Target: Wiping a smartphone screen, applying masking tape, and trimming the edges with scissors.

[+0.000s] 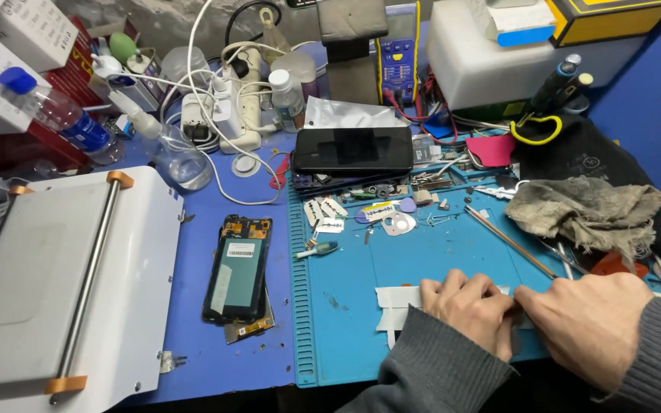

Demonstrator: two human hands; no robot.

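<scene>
Both hands' fingers [491, 310] curled, perhaps gripping white tape [398, 300]; beyond, clear bottle [63, 116], contents unclear.

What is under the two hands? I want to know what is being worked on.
White strips of tape or paper lie on the blue mat and run under the left hand and right hand. What the fingers pinch is covered.

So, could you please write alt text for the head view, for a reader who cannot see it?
Two hands, left hand and right hand, press together on a white strip on a blue work mat. A phone screen assembly lies to the left, beside a white machine.
</scene>
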